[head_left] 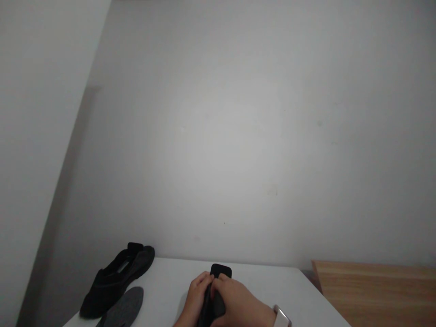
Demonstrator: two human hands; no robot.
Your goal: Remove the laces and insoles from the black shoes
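Observation:
Low in the head view, both my hands are closed around a black shoe (207, 309) above the white table. Its flat, rounded tongue (221, 270) sticks out past my fingers. My left hand (197, 290) grips the left side, while my right hand (235, 295) has its fingers curled over the opening from the right. Much of this shoe is covered by the hands or cut off by the lower edge. To the left lies a matching black shoe (117, 284), its tongue standing up. A grey insole (127, 306) lies beside that shoe.
The white table (269, 281) backs onto a pale wall (238, 136). Another wall surface (37, 113) slants along the left. At the lower right, a wood-grain panel (374, 290) stands beyond the table's edge. A light-coloured watch or band (282, 316) is on my right wrist.

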